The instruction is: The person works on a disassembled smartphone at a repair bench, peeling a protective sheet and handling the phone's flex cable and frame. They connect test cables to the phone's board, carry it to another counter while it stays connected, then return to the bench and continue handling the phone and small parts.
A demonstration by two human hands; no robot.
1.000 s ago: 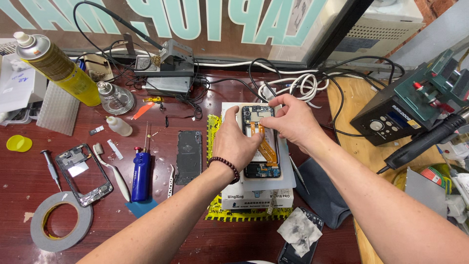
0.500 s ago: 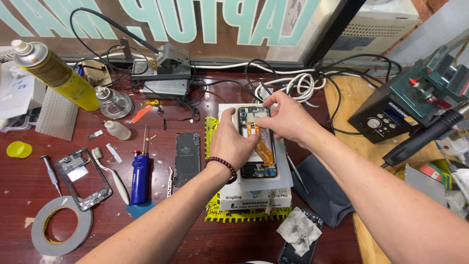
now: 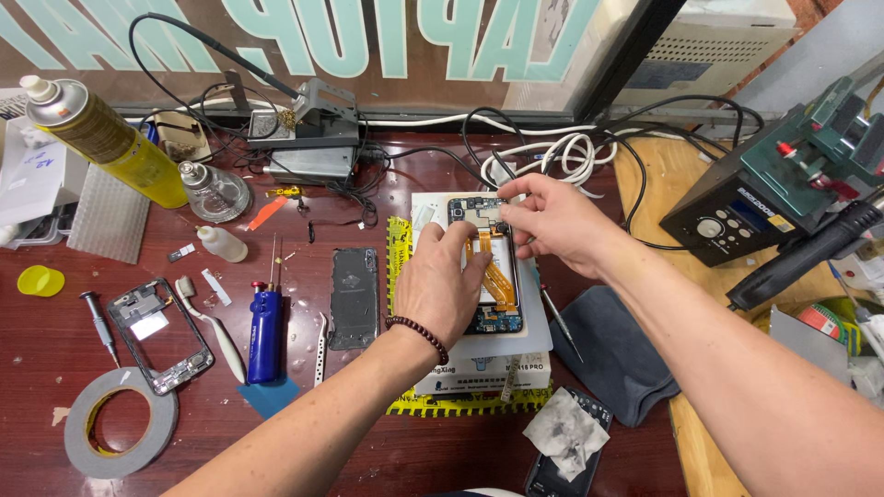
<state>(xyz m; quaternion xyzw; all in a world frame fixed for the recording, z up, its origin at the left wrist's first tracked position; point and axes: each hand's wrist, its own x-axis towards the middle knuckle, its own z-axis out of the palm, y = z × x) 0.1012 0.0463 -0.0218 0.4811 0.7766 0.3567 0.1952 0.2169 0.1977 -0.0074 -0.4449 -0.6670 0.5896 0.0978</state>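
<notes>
A phone repair workshop: the dark red bench (image 3: 55, 350) is crowded with a soldering station (image 3: 308, 129), a hot-air unit (image 3: 746, 207), a yellow spray can (image 3: 110, 138), a roll of tape (image 3: 120, 421), a blue screwdriver (image 3: 265, 331) and a stripped phone frame (image 3: 158, 333).

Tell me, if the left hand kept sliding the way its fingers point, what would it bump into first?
Likely the right hand: the left hand points up over the opened phone, where the right hand's fingertips pinch its top end, though depth is unclear.

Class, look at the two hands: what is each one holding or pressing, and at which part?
Left hand presses the opened phone at its left edge. Right hand pinches at the phone's top end; whether it grips a part cannot be told.
</notes>
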